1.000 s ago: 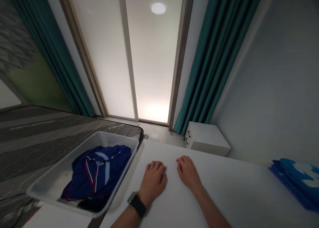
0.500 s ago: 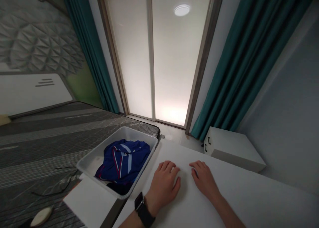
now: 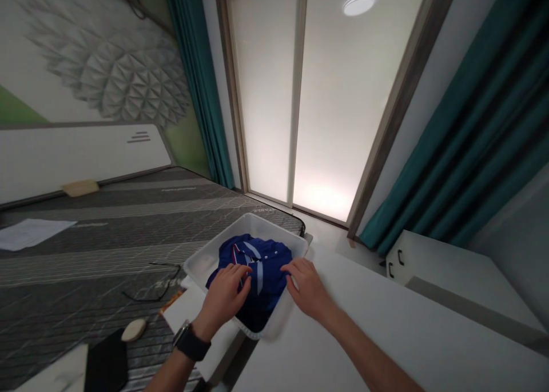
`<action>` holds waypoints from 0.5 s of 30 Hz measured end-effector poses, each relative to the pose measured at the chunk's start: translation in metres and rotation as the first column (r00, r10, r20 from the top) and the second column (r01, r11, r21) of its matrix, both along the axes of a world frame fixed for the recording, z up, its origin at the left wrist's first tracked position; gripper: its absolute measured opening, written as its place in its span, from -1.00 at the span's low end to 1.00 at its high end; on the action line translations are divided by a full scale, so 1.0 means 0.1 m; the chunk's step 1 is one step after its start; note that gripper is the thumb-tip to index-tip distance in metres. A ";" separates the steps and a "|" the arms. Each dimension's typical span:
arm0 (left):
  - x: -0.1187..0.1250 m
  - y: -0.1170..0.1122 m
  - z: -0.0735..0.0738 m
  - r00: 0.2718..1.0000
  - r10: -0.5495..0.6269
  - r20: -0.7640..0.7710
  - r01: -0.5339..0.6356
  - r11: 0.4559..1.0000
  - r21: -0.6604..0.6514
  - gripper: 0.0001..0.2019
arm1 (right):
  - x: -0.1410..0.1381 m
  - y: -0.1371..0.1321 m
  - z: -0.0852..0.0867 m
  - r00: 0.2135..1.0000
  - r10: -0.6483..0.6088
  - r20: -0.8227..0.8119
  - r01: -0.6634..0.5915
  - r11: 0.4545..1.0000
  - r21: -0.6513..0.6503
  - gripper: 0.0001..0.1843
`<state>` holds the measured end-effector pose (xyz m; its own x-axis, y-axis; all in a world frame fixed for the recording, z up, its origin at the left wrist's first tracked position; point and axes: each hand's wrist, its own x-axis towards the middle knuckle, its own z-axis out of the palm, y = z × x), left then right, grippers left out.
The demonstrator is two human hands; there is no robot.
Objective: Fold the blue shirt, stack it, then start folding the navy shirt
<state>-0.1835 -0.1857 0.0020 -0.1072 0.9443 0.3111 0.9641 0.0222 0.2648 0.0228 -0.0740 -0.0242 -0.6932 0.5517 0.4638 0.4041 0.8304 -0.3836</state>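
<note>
A blue polo shirt (image 3: pixel 268 259) with light-blue and red-white stripes lies bunched in a translucent white plastic bin (image 3: pixel 195 266). Over the bin's near left side is my left hand (image 3: pixel 227 292), its fingers curved and the thumb apart, in front of the shirt. My right hand (image 3: pixel 306 286) reaches across the right rim, fingertips at the shirt's right edge, with a gap between thumb and fingers. Whether either hand touches the cloth I cannot tell. A black smartwatch (image 3: pixel 191 342) sits on my left wrist. Something dark lies beneath the shirt's near end.
The bin straddles a striped grey mattress (image 3: pixel 128 232) and a white tabletop (image 3: pixel 364 318). On the mattress are glasses (image 3: pixel 160 292), paper sheets (image 3: pixel 32 232), a pale oval object (image 3: pixel 134 329) and a black flat item (image 3: pixel 107 360). A white drawer cabinet (image 3: pixel 463 266) stands at right.
Both hands have moved left from above the white tabletop to the bin and its shirt. The view has turned left, showing more of the mattress.
</note>
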 end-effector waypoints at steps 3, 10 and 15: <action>-0.11 -0.04 -0.02 0.997 0.072 0.004 -0.072 0.997 -0.038 -0.76 | -0.40 0.00 0.10 0.970 0.139 0.199 -0.134 0.990 -0.039 -0.68; -0.13 -0.04 -0.05 0.973 0.227 -0.044 -0.231 0.947 -0.224 -0.73 | -0.94 0.08 0.05 0.745 0.268 0.610 -0.148 0.959 -0.241 -0.04; -0.12 -0.04 -0.03 0.975 0.221 -0.036 -0.223 0.939 -0.263 -0.75 | -0.97 0.10 -0.04 0.804 0.258 0.536 -0.190 0.965 -0.179 -0.55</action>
